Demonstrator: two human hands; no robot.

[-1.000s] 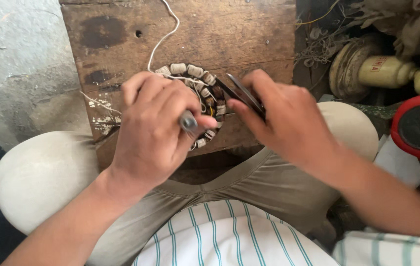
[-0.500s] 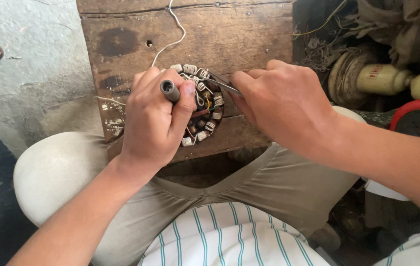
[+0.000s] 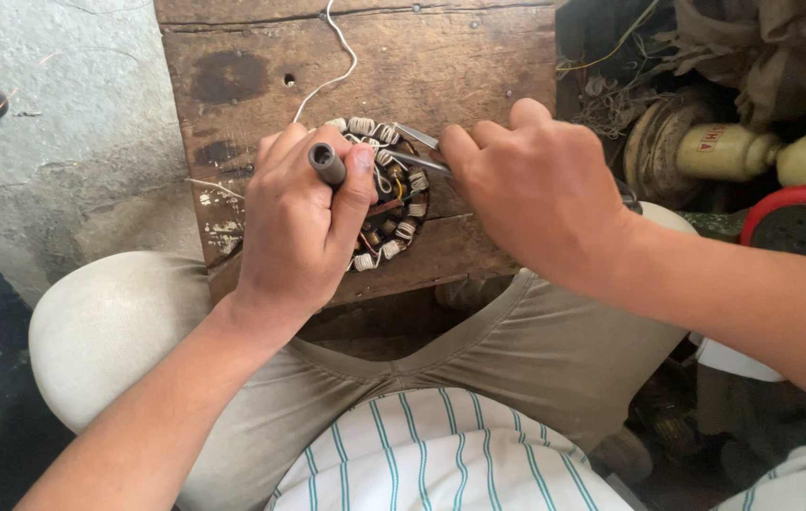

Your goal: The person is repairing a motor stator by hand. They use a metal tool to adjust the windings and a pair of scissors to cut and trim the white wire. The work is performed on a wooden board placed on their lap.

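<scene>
Copper-wound round stator ring [image 3: 394,213] lies on the worn wooden counter [image 3: 479,76]; keep it pinned. Your left hand [image 3: 294,222] is clamped on a dark round tool handle [image 3: 327,163]. Your right hand [image 3: 540,189], at three o'clock, is closed on slim metal pliers [image 3: 414,149]; work one coil gently.

a worn wooden board [image 3: 479,85] with dark stains and small holes carries the work, its near edge over the person's lap. a round stator [image 3: 394,203], ringed with small wound coils, lies flat on it near the front edge, and a thin white wire [image 3: 332,66] runs from the stator across the board to its far edge.
</scene>
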